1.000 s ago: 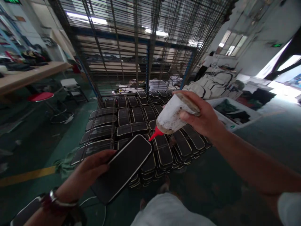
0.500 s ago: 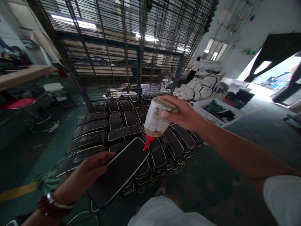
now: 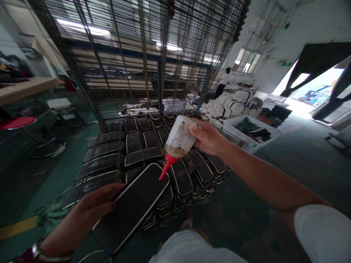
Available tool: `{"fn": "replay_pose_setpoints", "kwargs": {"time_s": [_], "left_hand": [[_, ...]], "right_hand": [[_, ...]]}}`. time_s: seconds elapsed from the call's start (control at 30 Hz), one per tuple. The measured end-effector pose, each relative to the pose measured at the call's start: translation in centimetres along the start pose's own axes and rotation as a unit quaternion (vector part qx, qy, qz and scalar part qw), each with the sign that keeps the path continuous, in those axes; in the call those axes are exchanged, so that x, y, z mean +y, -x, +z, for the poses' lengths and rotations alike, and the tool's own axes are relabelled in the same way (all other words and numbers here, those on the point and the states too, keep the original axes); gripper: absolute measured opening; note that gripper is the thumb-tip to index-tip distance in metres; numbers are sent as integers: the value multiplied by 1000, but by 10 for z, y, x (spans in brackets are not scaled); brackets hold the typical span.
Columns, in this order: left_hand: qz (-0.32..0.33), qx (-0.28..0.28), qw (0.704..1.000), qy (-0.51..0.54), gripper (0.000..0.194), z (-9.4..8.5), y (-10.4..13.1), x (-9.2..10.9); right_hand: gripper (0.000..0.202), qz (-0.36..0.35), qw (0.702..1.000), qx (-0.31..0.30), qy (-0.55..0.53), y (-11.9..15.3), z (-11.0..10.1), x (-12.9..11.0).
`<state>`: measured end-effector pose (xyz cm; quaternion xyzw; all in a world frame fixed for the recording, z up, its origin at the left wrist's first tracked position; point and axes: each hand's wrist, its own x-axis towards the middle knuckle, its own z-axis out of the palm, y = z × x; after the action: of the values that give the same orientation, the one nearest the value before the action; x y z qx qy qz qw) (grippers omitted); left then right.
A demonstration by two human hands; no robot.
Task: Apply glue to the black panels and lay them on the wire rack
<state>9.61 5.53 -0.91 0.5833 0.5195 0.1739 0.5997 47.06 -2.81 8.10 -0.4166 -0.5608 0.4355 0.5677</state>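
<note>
My left hand [image 3: 95,201] grips the left edge of a dark, flat panel [image 3: 134,208] with rounded corners and a pale rim. The panel is tilted, its far end up toward the right. In my right hand [image 3: 204,135] is a stained white squeeze bottle [image 3: 179,135], held nozzle down with fingers wrapped round it. Its red nozzle [image 3: 166,166] points at the panel's upper right corner, close to the pale rim. Whether the tip touches the surface I cannot tell. Behind and below lie stacks of similar dark panels [image 3: 179,179].
A tall wire rack [image 3: 161,73] rises over the stacked panels. To the right stand a white bin [image 3: 246,142] with cloth in it and a heap of white pieces [image 3: 227,104]. A red stool [image 3: 18,123] and a white chair [image 3: 60,104] are at left. A person [image 3: 223,82] stands far back.
The bottle and my right hand have shifted left and slightly down, the bottle turning in the grip. The panel and my left hand have also moved left and down a little.
</note>
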Motion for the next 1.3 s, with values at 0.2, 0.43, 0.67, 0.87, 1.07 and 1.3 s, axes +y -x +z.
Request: {"fn": "replay_pose_setpoints", "kwargs": {"time_s": [0.2, 0.43, 0.67, 0.87, 1.07, 1.3], "left_hand": [[-15, 3, 1000, 17, 49, 1, 3, -2], [-11, 2, 1000, 1, 55, -4, -1, -6], [-16, -37, 999, -13, 55, -20, -2, -18], [-28, -91, 995, 38, 41, -18, 7, -10], [-12, -137, 987, 81, 32, -15, 11, -5], [-16, -143, 985, 92, 35, -16, 5, -5]], "right_hand": [[69, 5, 1000, 2, -12, 0, 1, 4], [66, -16, 1000, 24, -10, 2, -3, 4], [69, -12, 998, 59, 2, 6, -8, 9], [61, -21, 997, 74, -16, 8, -6, 17], [58, -29, 993, 101, -50, 4, -3, 20], [57, -22, 993, 99, -59, 3, -2, 21]]}}
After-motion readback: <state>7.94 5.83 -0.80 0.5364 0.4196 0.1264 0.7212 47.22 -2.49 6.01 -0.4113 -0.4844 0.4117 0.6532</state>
